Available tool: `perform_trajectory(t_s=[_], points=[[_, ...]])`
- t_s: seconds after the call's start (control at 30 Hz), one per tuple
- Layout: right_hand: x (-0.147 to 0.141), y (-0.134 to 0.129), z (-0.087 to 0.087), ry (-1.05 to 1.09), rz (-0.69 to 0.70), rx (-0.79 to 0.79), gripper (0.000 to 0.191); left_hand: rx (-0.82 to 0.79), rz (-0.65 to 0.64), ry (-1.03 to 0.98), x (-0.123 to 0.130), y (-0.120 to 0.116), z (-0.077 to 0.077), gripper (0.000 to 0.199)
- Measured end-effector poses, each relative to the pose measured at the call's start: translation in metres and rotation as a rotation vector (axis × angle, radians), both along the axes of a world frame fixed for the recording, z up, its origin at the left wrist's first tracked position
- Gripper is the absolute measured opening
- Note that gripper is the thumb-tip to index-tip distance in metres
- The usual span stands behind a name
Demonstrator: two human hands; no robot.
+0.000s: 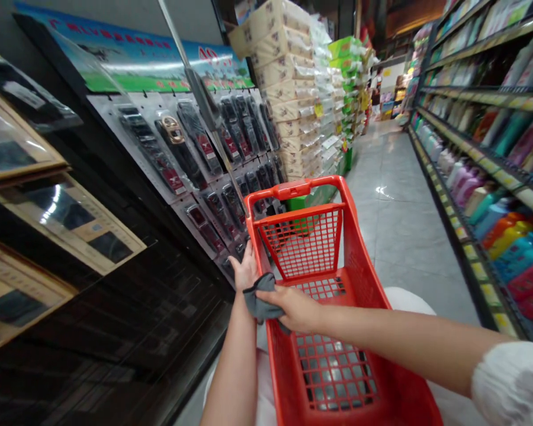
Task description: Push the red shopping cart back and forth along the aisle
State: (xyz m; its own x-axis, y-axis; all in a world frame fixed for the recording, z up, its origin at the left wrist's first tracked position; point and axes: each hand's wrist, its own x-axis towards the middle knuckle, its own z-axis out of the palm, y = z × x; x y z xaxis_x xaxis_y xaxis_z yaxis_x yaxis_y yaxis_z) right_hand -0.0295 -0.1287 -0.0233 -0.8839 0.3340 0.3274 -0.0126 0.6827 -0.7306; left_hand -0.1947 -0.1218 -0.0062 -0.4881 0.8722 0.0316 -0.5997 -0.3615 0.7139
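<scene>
A red plastic shopping basket (350, 254) with a grid back and floor stands tilted in front of me, a long metal pull handle (204, 100) rising from its far left corner. My right hand (295, 307) reaches across the basket and grips a dark grey cloth (264, 299) at the left rim, close to my left wrist. Against the outside of the basket's left wall rests my left hand (246, 269), fingers stretched out and thumb apart. The cloth covers part of the rim and hides some of my right fingertips.
Packaged belts (195, 136) hang on a display board at the left, near boxed goods (71, 213). Stacked tissue packs (288, 89) stand beyond the basket. Shelves of bottles (493, 177) line the right side, with a grey tiled aisle floor (382, 177) between.
</scene>
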Motion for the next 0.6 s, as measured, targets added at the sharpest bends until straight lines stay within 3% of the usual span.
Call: perform_trajectory(t_s=[0.1,0.2,0.27,0.37,0.47,0.53,0.6], points=[[-0.002,0.004,-0.001,0.117,-0.087,-0.295,0.055,-0.012,0.096,0.110,0.008,0.003,0.002,0.077],[-0.024,0.035,0.006,0.205,-0.385,-0.606,0.044,-0.023,0.130,0.205,0.018,0.003,0.006,0.076],[-0.046,0.061,0.013,0.262,-0.566,-0.695,0.042,-0.032,0.104,0.203,0.022,0.002,0.008,0.079],[-0.084,0.089,0.025,0.444,-0.669,-0.638,0.042,-0.059,0.105,0.202,0.022,0.002,0.008,0.078],[-0.117,0.100,0.025,0.615,-0.589,-0.525,0.037,-0.068,0.106,0.225,0.020,0.002,0.005,0.078],[-0.132,0.100,0.013,0.690,-0.531,-0.514,0.034,-0.060,0.089,0.230,0.018,0.002,0.003,0.079],[-0.141,0.097,-0.010,0.755,-0.507,-0.551,0.032,-0.060,0.088,0.242,0.018,0.000,0.002,0.079]])
